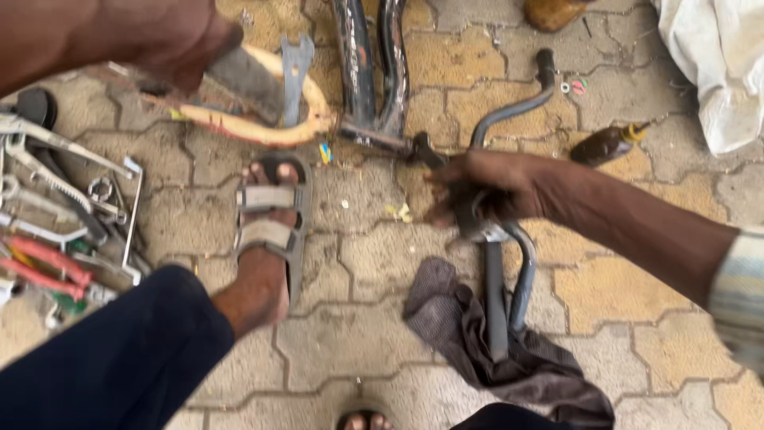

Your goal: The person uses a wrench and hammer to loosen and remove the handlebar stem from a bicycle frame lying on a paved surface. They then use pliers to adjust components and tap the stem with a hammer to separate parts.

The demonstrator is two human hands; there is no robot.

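My right hand (497, 195) reaches in from the right and is closed around the middle of a dark grey bicycle handlebar (509, 107), at its clamp. One end of the bar curves up and away; its grip end (495, 310) lies on a dark rag (517, 366). At the top left, my left hand (171, 48) is blurred and holds a flat grey tool (248, 81) above the ground. A black bicycle fork (368, 72) lies just beyond the handlebar.
A flat spanner (296, 68) and a yellowish curved strip (274, 134) lie by the fork. Several pliers and wrenches (60, 231) are piled at the left. My sandalled foot (267, 231) rests on the paving. A brown bottle (605, 143) and a white sack (716, 64) are at the right.
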